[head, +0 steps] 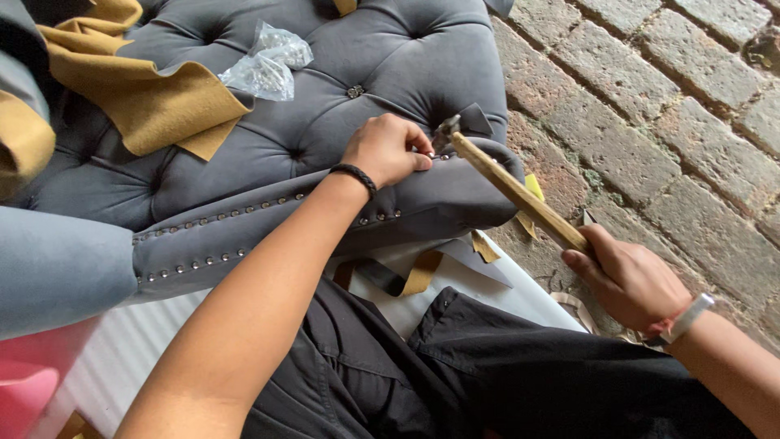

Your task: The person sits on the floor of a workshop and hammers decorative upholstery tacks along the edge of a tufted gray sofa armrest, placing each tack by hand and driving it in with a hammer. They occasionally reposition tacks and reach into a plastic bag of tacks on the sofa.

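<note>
A grey tufted upholstered piece (390, 57) lies across my lap, with rows of metal studs along its padded edge (244, 211). My left hand (388, 149) rests on that edge, fingers pinched on a small stud at the rim. My right hand (630, 280) grips the end of a wooden-handled hammer (520, 195). The hammer's metal head (445, 128) sits right beside my left fingertips.
A clear plastic bag (266, 63) of small parts lies on the tufted surface. Mustard-yellow fabric (146, 97) is draped at the upper left. A brick floor (666, 106) spreads to the right. A pink object (24, 390) sits at the lower left.
</note>
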Demonstrator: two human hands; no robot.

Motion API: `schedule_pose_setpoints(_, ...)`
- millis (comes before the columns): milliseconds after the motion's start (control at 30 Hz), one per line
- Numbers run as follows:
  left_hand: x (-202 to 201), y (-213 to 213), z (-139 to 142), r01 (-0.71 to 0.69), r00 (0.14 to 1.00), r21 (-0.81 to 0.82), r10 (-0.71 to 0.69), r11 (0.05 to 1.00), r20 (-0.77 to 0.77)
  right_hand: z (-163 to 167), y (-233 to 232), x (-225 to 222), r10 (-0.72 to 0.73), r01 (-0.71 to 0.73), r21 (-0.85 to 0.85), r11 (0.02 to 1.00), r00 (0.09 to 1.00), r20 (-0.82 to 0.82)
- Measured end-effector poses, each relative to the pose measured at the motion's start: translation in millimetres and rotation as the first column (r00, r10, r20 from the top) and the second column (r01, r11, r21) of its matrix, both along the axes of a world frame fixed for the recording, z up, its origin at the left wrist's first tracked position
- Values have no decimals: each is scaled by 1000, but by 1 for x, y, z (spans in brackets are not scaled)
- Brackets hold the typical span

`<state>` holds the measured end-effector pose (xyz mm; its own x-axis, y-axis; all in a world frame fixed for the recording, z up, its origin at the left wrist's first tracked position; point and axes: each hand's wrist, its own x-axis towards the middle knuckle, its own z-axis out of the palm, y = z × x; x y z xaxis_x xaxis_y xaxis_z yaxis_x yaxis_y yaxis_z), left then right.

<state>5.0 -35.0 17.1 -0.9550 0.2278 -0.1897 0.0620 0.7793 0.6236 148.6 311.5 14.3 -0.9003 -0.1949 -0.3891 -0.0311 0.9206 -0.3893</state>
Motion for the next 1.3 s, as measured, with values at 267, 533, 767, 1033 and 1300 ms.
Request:
schedule_pose_setpoints(267,-3,-4,7,76,997,-46,-77,996,-22,12,-14,5,-27,23,-45,999,996,-85)
schedule_pose_setpoints(533,-2,-3,13,30,1000,-56,-29,998,6,2,-10,2,39,-35,106,994,999,-35)
schedule_pose_setpoints(767,-5,-5,9,53,998,-62,-55,997,-33,1,-2,1,40,-46,-46,998,992,-122)
schedule_pose_setpoints(1033,-11,-8,1,122,992,1,-122,993,-38,12,-8,2,-28,31,99,995,999,-32)
schedule_pose_setpoints(1300,-30,-34,-25,83,972,433,-168,897,163,18,-13,-5,-28,20,109,994,997,75)
